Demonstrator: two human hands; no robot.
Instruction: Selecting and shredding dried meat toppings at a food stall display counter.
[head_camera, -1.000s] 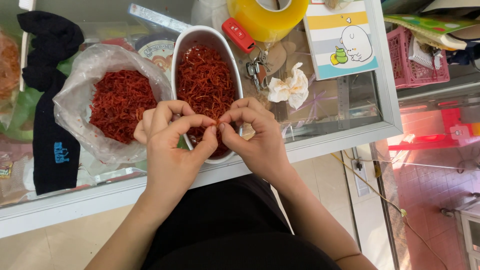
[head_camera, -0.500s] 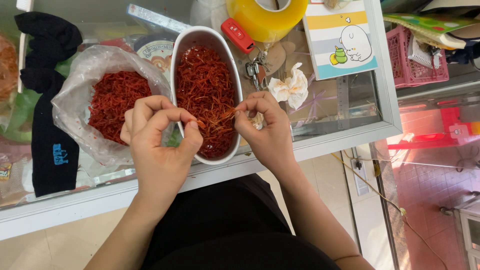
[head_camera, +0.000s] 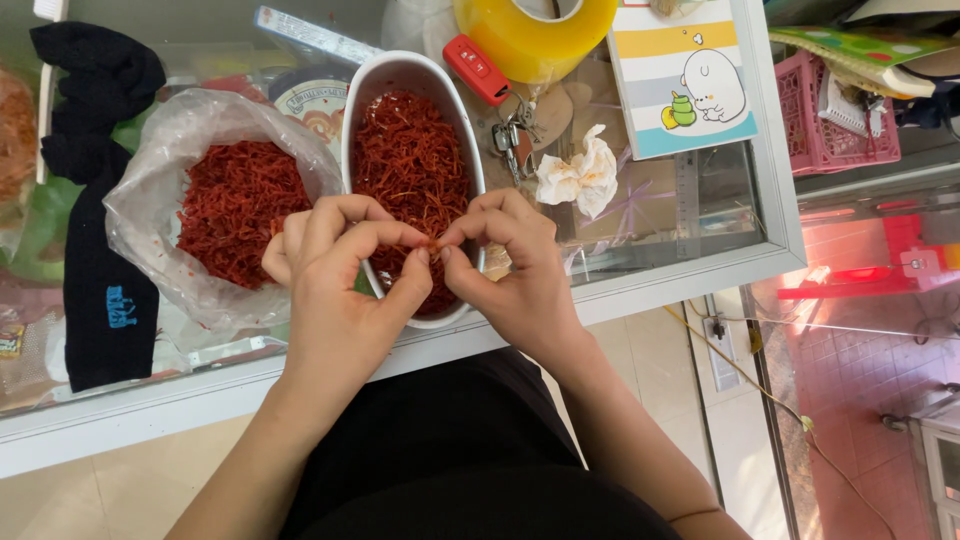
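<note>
Hands closer than before | left hand (head_camera: 340, 270) and right hand (head_camera: 510, 265) pinch one red strand (head_camera: 432, 243) | white dish (head_camera: 412, 75) full, plastic bag (head_camera: 165, 130) half-full: sorting midway

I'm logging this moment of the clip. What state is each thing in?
Left hand: fingertips pinched on a red strand.
Right hand: fingertips pinched on the same strand.
Red strand: held over the dish.
White oval dish: heaped with red shreds.
Plastic bag: open, shreds inside.
Yellow tape roll: lying flat.
Tissue: crumpled.
Black cloth: draped flat.
</note>
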